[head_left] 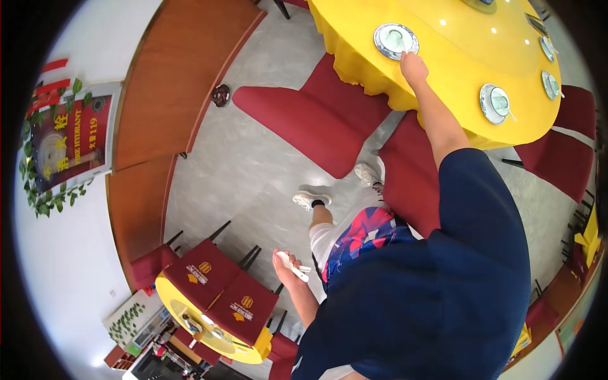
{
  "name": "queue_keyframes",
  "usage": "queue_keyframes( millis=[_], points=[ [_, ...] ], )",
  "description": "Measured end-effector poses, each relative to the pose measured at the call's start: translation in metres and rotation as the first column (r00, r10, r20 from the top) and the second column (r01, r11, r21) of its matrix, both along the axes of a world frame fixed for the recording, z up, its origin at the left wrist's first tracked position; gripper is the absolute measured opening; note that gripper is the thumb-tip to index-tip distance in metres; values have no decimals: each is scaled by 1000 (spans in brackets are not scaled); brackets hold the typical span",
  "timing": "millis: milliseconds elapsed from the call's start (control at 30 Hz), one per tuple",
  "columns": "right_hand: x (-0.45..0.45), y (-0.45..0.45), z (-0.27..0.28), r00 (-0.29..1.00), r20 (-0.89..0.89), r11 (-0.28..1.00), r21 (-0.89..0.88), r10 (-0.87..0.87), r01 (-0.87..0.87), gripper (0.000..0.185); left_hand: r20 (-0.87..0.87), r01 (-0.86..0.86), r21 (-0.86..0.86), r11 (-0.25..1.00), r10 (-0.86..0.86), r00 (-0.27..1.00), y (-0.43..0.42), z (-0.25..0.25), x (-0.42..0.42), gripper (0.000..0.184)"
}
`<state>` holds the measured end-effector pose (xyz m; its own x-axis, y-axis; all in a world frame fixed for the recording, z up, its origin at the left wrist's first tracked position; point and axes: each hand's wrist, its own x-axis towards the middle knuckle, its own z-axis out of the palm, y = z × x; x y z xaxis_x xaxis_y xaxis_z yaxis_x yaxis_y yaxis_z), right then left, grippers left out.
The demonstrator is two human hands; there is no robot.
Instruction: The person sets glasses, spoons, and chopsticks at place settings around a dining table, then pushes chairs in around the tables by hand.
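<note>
My right hand (413, 68) reaches over the yellow-covered round table (468, 57), its fingers closed at the near edge of a place setting. That setting is a blue-patterned white plate (379, 43) with a pale bowl and a greenish glass (394, 41) on it. What the fingertips pinch is too small to make out. Lower down, away from the table, my left hand (285, 265) is closed around several white soup spoons (293, 267), their handles sticking out. Another plate (486, 104) on the table carries a pale bowl (500, 101) with a white spoon handle (512, 116) sticking out.
Red-covered chairs (310, 120) stand against the large table, close to my legs. More place settings (548, 85) line its far side. Behind my left hand are red chair backs (218, 278) and a smaller yellow table (168, 301). A wood-panelled wall (183, 76) runs along the left.
</note>
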<state>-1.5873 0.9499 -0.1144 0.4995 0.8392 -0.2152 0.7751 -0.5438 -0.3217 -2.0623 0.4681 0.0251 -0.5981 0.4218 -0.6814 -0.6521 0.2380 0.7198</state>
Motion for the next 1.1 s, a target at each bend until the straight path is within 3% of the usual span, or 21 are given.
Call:
queue_keyframes(
  millis=[167, 233, 367, 433, 467, 500, 533, 567, 600, 667, 700, 767, 867, 1100],
  points=[
    [-13, 0, 0, 997, 23, 997, -17, -75, 76, 62, 86, 146, 38, 989, -148, 985, 63, -17, -55, 34],
    [-31, -12, 11, 980, -2, 980, 38, -197, 197, 71, 86, 194, 43, 980, -197, 976, 100, -27, -75, 36],
    [-122, -49, 76, 993, 44, 990, 97, -109, 105, 64, 57, 355, 55, 933, -358, 932, 188, -43, -127, 41],
    [-209, -71, 119, 999, 21, 990, 138, 38, -40, 48, 130, 393, 57, 918, -397, 909, 231, -44, -161, 39],
    [-265, -78, 152, 994, -30, 992, 63, 108, -106, 44, 144, 394, 83, 915, -402, 904, 252, -42, -176, 39],
    [-319, -90, 181, 908, 40, 901, 116, 416, -418, 42, 178, 410, 169, 897, -437, 882, 269, -38, -189, 39],
    [-359, -97, 157, 785, 35, 779, 110, 618, -618, 42, 207, 421, 250, 872, -473, 856, 284, -34, -201, 38],
    [-411, -104, 173, 835, -340, 888, 0, 432, -460, 45, 238, 424, 273, 864, -488, 840, 302, -22, -211, 37],
    [-458, -106, 197, 743, -449, 806, -82, 496, -587, 52, 242, 426, 294, 855, -498, 833, 318, -19, -222, 37],
    [-527, -115, 182, 610, -582, 744, -14, 537, -668, 57, 274, 465, 349, 813, -563, 780, 346, -15, -240, 38],
    [-547, -105, 186, 619, -576, 749, -17, 534, -662, 57, 257, 500, 368, 784, -603, 756, 361, -13, -246, 39],
    [-573, -90, 196, 408, -776, 640, -7, 481, -768, 55, 253, 549, 375, 747, -652, 714, 384, -9, -257, 39],
    [-589, -56, 191, 402, -802, 610, -59, 442, -790, 49, 225, 623, 401, 671, -732, 643, 418, -11, -268, 39],
    [-615, 22, 167, 430, -828, 701, -64, 360, -710, 45, 138, 745, 331, 579, -811, 569, 508, -29, -292, 36]
  ],
)
